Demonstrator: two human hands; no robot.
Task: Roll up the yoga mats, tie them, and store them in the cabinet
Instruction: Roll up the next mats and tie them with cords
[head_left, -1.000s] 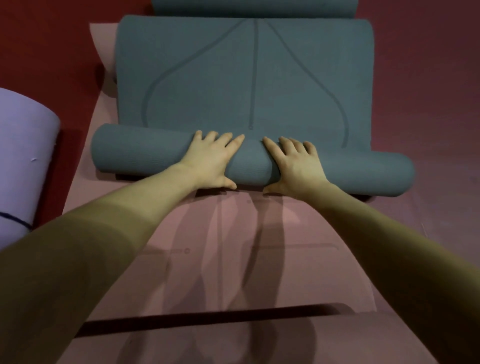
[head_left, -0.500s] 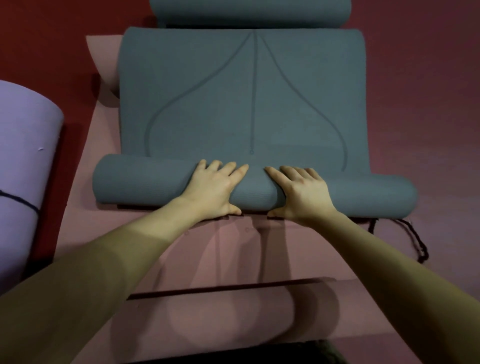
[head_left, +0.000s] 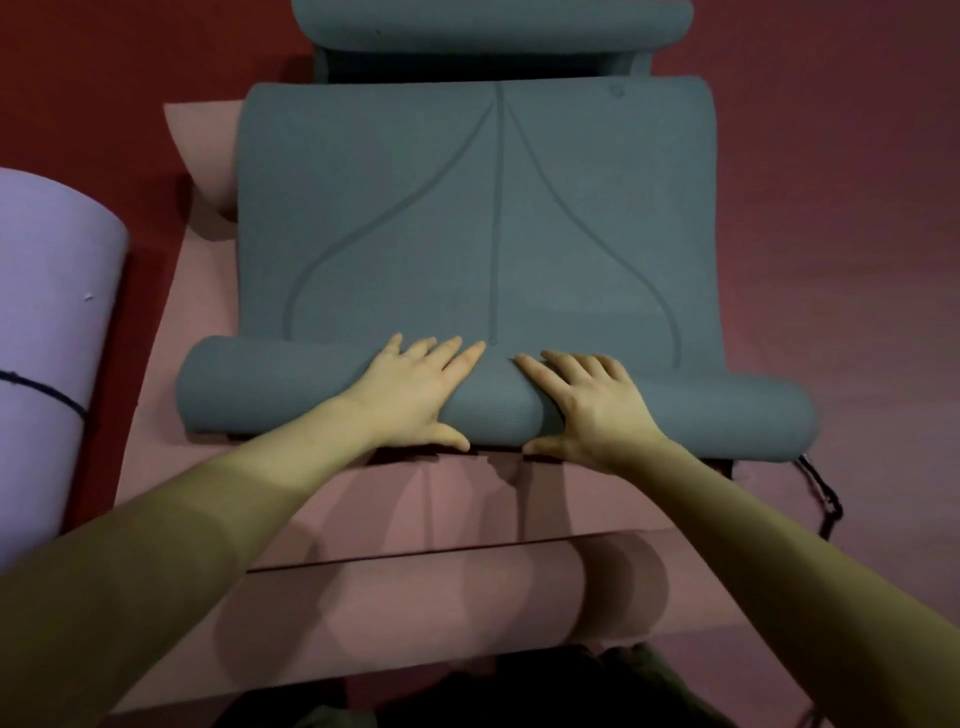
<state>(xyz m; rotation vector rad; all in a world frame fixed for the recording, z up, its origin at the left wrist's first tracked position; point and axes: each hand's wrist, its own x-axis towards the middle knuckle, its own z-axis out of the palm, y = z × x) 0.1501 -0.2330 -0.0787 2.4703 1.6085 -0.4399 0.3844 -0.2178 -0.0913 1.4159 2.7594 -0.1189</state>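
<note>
The teal mat (head_left: 478, 218) is lying on a pink mat (head_left: 431, 499) on the floor, and its near end is already forming a roll (head_left: 493, 405). The left hand (head_left: 415, 395) and right hand (head_left: 592, 405) are pressing flat on the middle of the roll, fingers straight and not curling round it, probably so that it is staying tight and even. A cord (head_left: 821, 493) is waiting just beside the roll's right end, likely for tying.

Likely an exercise studio: red floor (head_left: 831, 208) spread with yoga mats (head_left: 467, 218) (several colours).
</note>
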